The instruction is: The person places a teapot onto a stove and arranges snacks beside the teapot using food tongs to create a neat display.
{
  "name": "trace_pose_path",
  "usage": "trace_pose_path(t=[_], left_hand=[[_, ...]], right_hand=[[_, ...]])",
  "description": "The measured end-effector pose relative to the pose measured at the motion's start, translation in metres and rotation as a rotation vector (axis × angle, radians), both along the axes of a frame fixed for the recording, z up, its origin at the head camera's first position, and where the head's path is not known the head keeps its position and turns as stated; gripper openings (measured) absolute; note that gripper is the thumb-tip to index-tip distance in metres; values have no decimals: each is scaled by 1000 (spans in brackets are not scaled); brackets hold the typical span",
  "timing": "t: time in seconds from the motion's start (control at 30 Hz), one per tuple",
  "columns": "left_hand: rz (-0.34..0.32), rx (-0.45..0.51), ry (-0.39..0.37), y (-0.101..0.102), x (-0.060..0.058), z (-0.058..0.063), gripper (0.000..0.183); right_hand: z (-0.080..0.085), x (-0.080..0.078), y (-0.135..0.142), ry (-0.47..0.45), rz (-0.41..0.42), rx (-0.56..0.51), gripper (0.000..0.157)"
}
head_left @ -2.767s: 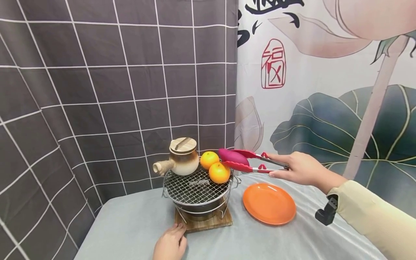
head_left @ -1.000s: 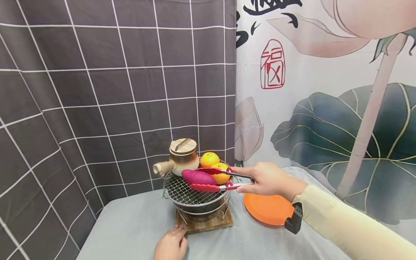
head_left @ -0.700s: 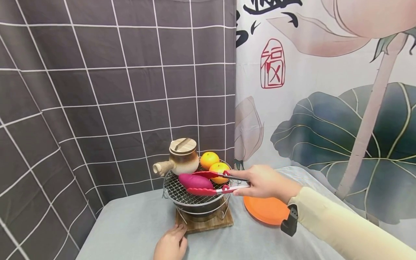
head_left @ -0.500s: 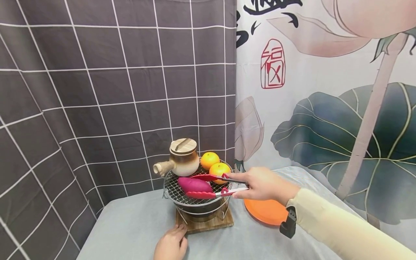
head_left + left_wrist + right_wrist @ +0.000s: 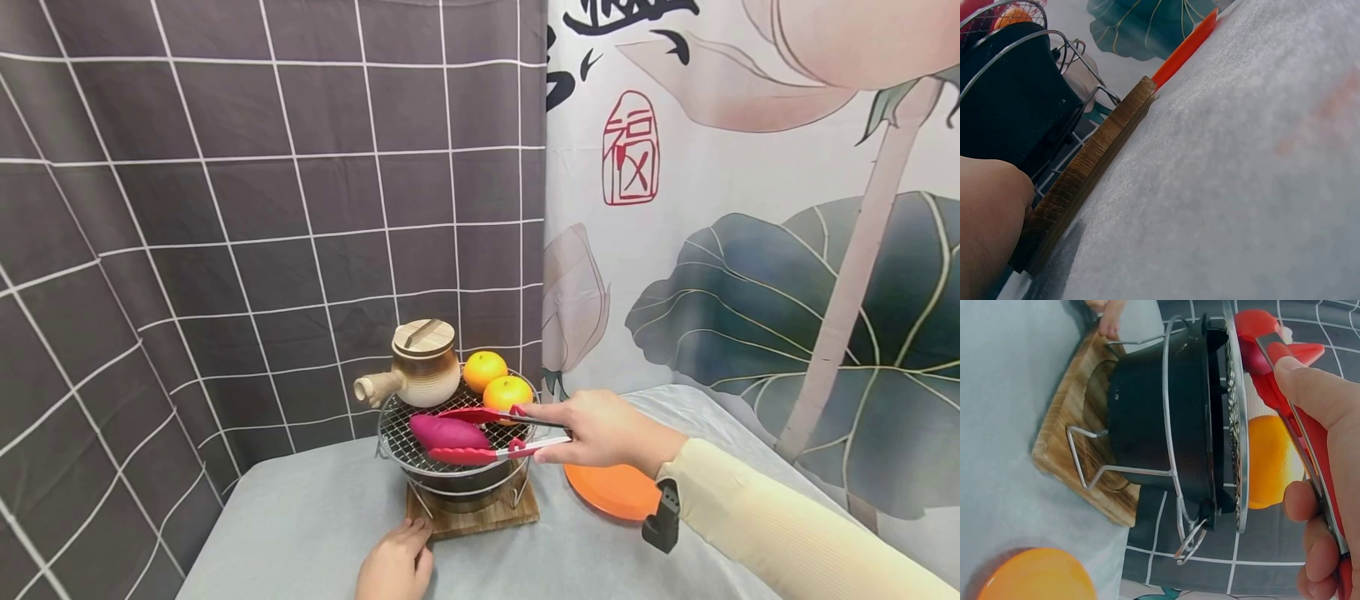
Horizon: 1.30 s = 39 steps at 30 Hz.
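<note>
My right hand (image 5: 603,427) grips red-tipped tongs (image 5: 540,447) by their metal arms. Between the tong heads lies a purple sweet potato (image 5: 448,432), low over the front of the round wire grill rack (image 5: 420,458). The right wrist view shows thumb and fingers around the tongs (image 5: 1310,444), beside an orange (image 5: 1271,461). My left hand (image 5: 396,562) rests its fingers on the front left corner of the wooden board (image 5: 487,520) beneath the stove. In the left wrist view, that hand (image 5: 991,219) is at the board's end (image 5: 1079,181).
A clay teapot (image 5: 427,379) with a wooden lid and side handle stands at the rack's back left. Two oranges (image 5: 485,372) sit at its back right. An orange plate (image 5: 611,492) lies right of the stove, partly behind the right forearm. The black stove (image 5: 1160,412) has a wire frame.
My right hand has brought the tongs and sweet potato left and down from over the rack's right side to its front, lowering slightly in the last second. The left hand stays put.
</note>
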<state>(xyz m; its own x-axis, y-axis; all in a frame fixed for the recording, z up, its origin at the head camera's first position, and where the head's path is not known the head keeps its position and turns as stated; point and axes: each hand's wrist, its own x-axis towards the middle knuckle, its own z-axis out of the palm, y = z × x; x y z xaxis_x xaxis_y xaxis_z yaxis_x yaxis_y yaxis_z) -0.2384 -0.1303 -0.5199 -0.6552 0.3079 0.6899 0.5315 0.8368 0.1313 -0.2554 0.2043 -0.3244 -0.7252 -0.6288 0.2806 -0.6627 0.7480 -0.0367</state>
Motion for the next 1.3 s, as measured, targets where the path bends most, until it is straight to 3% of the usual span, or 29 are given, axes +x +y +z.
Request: trace_pose_path(t=[0.73, 1.0, 1.3], left_hand=[[2, -12, -22, -1, 0, 2, 24], [9, -16, -67, -1, 2, 4, 25], [-9, -7, 14, 0, 1, 2, 25]], right_hand=[[7, -4, -4, 57, 50, 40, 66], [12, -3, -7, 47, 38, 56, 64], [12, -5, -9, 27, -9, 81, 64]])
